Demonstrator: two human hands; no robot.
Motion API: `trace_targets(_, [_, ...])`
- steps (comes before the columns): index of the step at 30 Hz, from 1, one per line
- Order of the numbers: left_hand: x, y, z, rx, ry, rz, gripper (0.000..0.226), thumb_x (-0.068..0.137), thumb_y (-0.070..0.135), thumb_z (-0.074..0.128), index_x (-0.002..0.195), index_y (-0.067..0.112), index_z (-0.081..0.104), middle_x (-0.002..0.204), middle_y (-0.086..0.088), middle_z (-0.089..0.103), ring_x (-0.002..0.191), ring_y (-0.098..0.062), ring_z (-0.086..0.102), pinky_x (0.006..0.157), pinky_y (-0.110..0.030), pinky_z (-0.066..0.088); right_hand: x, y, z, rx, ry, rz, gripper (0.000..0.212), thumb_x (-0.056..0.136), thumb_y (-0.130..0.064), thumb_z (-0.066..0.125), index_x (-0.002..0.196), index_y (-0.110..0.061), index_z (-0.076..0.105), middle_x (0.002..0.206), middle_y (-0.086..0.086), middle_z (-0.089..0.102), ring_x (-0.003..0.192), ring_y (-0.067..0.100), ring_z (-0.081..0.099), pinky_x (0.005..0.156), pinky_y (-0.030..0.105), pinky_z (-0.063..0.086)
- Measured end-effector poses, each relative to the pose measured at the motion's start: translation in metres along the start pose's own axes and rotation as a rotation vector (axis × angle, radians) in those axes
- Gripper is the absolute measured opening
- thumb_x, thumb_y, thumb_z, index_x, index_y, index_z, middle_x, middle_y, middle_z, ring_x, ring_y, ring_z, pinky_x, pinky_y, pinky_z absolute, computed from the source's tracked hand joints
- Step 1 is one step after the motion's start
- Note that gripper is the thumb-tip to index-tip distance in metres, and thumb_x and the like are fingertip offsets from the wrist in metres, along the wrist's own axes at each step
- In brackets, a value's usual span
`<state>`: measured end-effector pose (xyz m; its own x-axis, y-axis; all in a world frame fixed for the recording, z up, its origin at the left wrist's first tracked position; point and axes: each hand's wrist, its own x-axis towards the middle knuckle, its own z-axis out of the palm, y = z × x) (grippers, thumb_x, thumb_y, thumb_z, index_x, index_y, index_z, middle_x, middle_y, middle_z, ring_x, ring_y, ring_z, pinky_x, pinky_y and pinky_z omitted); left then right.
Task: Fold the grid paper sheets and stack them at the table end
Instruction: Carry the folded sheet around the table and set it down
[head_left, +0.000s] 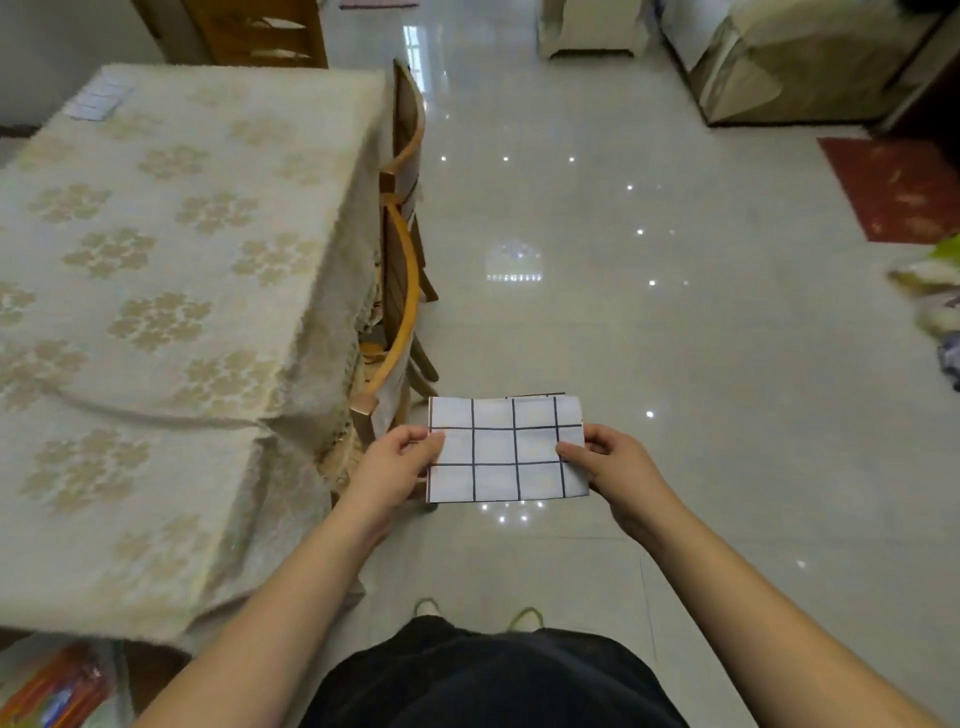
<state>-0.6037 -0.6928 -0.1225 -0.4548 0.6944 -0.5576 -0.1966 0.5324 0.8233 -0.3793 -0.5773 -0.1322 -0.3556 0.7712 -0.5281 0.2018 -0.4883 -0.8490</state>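
**Folded sheet held in both hands, off the table**

The glossy tiled floor (675, 338) fills most of your view, dotted with light reflections. To your left stands the table (322, 291) under a cream cloth (156, 270) with floral motifs; the cloth hangs over the near and right edges. Two wooden chairs (402, 291) are pushed in along its right side. A red mat (898, 187) lies on the floor at far right, with covered furniture (789, 57) beyond it.

Your folded grid paper sheet (504, 449) sits in the air over the floor, in front of your body and right of the table's near corner, well apart from the tabletop. It lies roughly flat, black grid lines up, a second layer's edge peeking along the top.

Your left hand (397, 467) pinches its left edge, thumb on top, fingers curled beneath. Your right hand (613, 467) pinches the right edge the same way.

At the table's far left end rests a small stack of grid paper (98, 101), blurred.
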Motion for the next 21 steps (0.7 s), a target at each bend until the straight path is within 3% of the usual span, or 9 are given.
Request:
trace_targets(3, [0.006, 0.008, 0.022, 0.036, -0.113, -0.009, 0.015, 0.089, 0.021, 0.068, 0.102, 0.013, 0.065, 0.094, -0.014, 0.070, 0.083, -0.028, 0.067, 0.078, -0.043, 0.053, 0.000, -0.002, -0.022, 0.048, 0.060, -0.008, 0.018, 0.087, -0.005, 0.066, 0.105, -0.006, 0.068, 0.096, 0.011, 0.075, 0.087, 0.023, 0.072, 0.073, 0.032, 0.056])
trace_targets(7, [0.028, 0.019, 0.039, 0.137, -0.218, 0.019, 0.021, 0.088, 0.019, 0.068, 0.108, 0.015, 0.064, 0.104, -0.020, 0.069, 0.089, -0.023, 0.070, 0.074, -0.028, 0.059, 0.008, -0.006, -0.044, 0.087, 0.144, -0.012, 0.017, 0.087, -0.004, 0.066, 0.104, -0.005, 0.067, 0.095, 0.012, 0.074, 0.082, 0.020, 0.071, 0.068, 0.028, 0.055])
trace_targets(10, [0.050, 0.028, 0.050, 0.105, -0.264, 0.035, 0.019, 0.091, 0.025, 0.065, 0.107, 0.015, 0.067, 0.101, -0.015, 0.071, 0.097, -0.028, 0.069, 0.081, -0.035, 0.058, 0.023, -0.011, -0.054, 0.087, 0.178, -0.002, 0.017, 0.087, -0.005, 0.067, 0.104, -0.005, 0.067, 0.097, 0.013, 0.074, 0.086, 0.024, 0.071, 0.076, 0.035, 0.057])
trace_targets(13, [0.074, 0.042, 0.060, 0.065, -0.239, 0.027, 0.020, 0.095, 0.028, 0.059, 0.105, 0.014, 0.068, 0.099, -0.010, 0.073, 0.093, -0.023, 0.070, 0.076, -0.033, 0.057, 0.042, -0.020, -0.057, 0.089, 0.204, 0.010, 0.017, 0.088, -0.007, 0.067, 0.104, -0.005, 0.067, 0.097, 0.012, 0.075, 0.086, 0.024, 0.072, 0.075, 0.035, 0.057])
trace_targets(16, [0.106, 0.056, 0.063, 0.068, -0.213, 0.024, 0.021, 0.094, 0.028, 0.061, 0.103, 0.010, 0.069, 0.101, -0.018, 0.069, 0.093, -0.030, 0.067, 0.084, -0.043, 0.056, 0.066, -0.036, -0.054, 0.095, 0.219, 0.000, 0.013, 0.090, -0.009, 0.065, 0.102, -0.006, 0.068, 0.094, 0.010, 0.075, 0.083, 0.019, 0.072, 0.065, 0.026, 0.055])
trace_targets(21, [0.149, 0.088, 0.067, 0.051, -0.204, 0.049, 0.021, 0.094, 0.021, 0.060, 0.102, 0.002, 0.066, 0.092, -0.018, 0.066, 0.080, -0.022, 0.062, 0.068, -0.030, 0.054, 0.106, -0.063, -0.047, 0.097, 0.238, -0.006, 0.011, 0.093, -0.011, 0.061, 0.100, -0.007, 0.069, 0.095, 0.008, 0.075, 0.082, 0.016, 0.071, 0.072, 0.029, 0.055])
